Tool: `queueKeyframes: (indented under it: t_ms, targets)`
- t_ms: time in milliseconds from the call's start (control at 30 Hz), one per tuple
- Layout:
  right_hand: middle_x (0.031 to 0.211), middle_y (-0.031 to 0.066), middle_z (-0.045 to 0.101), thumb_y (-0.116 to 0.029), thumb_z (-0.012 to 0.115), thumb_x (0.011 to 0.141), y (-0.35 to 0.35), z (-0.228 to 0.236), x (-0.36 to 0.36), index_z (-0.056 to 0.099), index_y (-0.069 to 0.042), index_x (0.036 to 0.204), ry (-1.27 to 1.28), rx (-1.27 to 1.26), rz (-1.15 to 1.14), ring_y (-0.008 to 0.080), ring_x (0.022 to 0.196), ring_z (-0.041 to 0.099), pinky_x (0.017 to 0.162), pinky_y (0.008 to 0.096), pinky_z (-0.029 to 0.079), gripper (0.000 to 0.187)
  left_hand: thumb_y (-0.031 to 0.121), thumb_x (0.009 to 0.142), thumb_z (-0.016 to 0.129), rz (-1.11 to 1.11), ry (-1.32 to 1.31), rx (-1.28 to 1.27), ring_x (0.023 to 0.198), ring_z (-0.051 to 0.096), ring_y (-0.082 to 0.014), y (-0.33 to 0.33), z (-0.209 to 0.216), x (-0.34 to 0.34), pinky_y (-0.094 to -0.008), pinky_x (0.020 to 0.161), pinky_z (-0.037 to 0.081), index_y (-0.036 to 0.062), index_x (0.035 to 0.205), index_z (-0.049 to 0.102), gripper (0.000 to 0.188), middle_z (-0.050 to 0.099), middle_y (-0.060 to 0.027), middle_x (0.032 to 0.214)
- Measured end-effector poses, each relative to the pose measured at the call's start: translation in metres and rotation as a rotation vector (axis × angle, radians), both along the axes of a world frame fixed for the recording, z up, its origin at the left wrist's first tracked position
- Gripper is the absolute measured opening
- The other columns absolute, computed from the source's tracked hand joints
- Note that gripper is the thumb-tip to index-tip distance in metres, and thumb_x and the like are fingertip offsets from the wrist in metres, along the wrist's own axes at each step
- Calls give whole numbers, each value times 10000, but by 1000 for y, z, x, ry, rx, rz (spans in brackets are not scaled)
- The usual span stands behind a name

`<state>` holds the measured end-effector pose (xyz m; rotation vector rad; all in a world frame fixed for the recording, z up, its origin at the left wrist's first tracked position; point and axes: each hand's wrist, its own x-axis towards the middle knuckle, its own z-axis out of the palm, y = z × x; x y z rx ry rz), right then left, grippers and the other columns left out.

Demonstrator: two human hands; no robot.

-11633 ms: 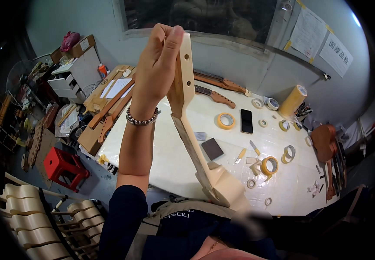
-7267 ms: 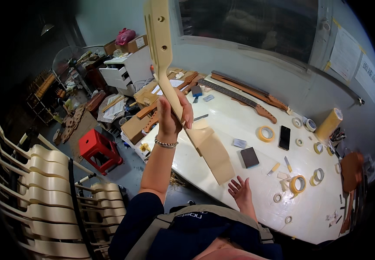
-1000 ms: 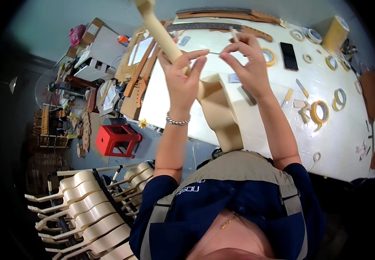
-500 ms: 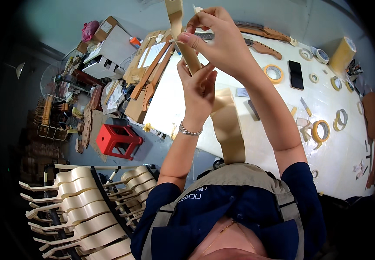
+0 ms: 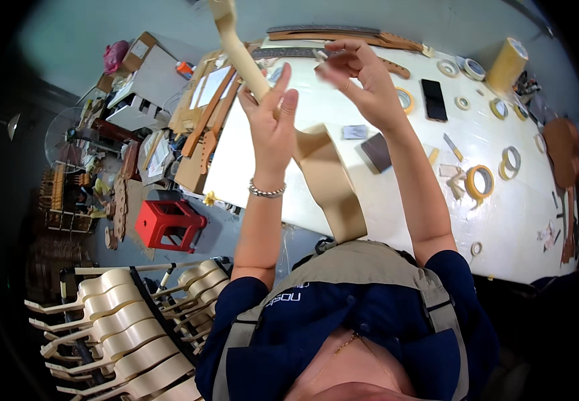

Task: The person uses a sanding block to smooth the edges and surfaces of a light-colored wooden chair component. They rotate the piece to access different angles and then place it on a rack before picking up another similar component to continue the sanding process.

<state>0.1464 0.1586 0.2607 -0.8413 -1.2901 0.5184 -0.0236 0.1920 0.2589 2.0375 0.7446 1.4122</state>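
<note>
Grey-blue wall [image 5: 343,15]: runs across the top of the frame, behind a white table [image 5: 396,217].
Tabletop: right of the middle sits a dark flat block [image 5: 375,152]. Near it are a small knife [image 5: 453,147], a black phone [image 5: 434,100] and an orange tape roll [image 5: 471,184].
Floor side: a red stool [image 5: 149,222] at left, and a rack of cream guitar bodies with necks [image 5: 126,327] at lower left.
Cream guitar [image 5: 329,175]: tilted in the middle of the frame — its neck [image 5: 243,60] points to the top, its low end is by the tan apron [image 5: 370,257].
Left hand [image 5: 273,127]: holds the neck loosely, with one finger and the thumb sticking up.
Right hand [image 5: 363,83]: apart from the guitar; it looks to pinch a small pale piece [image 5: 320,55], but that part is blurry.
Guitar so far: shaped, with body and neck in one; no strings or paint show. How much is left, I cannot tell.
Half a second ago: the right hand was up at the neck — now it is off to the right, and more of the dark block shows.
</note>
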Motion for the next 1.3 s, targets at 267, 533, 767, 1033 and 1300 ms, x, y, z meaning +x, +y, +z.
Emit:
queueKeyframes:
  t_ms: [267, 533, 767, 1033, 1300]
  targets:
    - [840, 23, 621, -158, 673, 802, -30, 0, 4, 501, -58, 1137, -190, -30, 100, 107, 784, 559, 766, 271, 397, 389, 283, 777, 727, -32, 47, 64, 1181, 325, -263, 6, 11, 5, -354, 989, 297, 140, 1032, 702, 293, 390, -145, 1191]
    - [711, 24, 637, -102, 649, 800, -30, -6, 0, 614, -32, 980, -256, -232, -28, 66, 666, 544, 600, 215, 417, 196, 148, 734, 759, 31, 92, 7, 1223, 329, -266, -1, 3, 1, -372, 970, 330, 112, 798, 701, 93, 368, -111, 1171]
    - [587, -1, 567, -116, 614, 792, -27, -15, -16, 636, -19, 795, -81, -265, -182, 40, 522, 492, 515, 199, 402, 99, 141, 745, 751, 34, 56, 1, 1198, 339, -249, -5, 3, 5, -366, 975, 320, 111, 792, 696, 78, 355, -94, 1182]
    - [646, -26, 514, -157, 585, 865, -8, -43, 31, 597, -3, 895, 423, -130, -433, 46, 600, 459, 551, 195, 384, 158, 195, 784, 729, 36, -73, -25, 1206, 343, -264, 1, -2, -6, -352, 978, 294, 62, 816, 668, 150, 415, -133, 1145]
    - [920, 61, 496, -247, 756, 734, -22, -18, -11, 651, -77, 997, -249, 15, -312, 190, 871, 502, 779, 310, 427, 330, 267, 800, 714, 49, -53, -6, 1162, 403, -202, 1, 1, 5, -306, 981, 292, 53, 838, 676, 220, 447, -116, 1232]
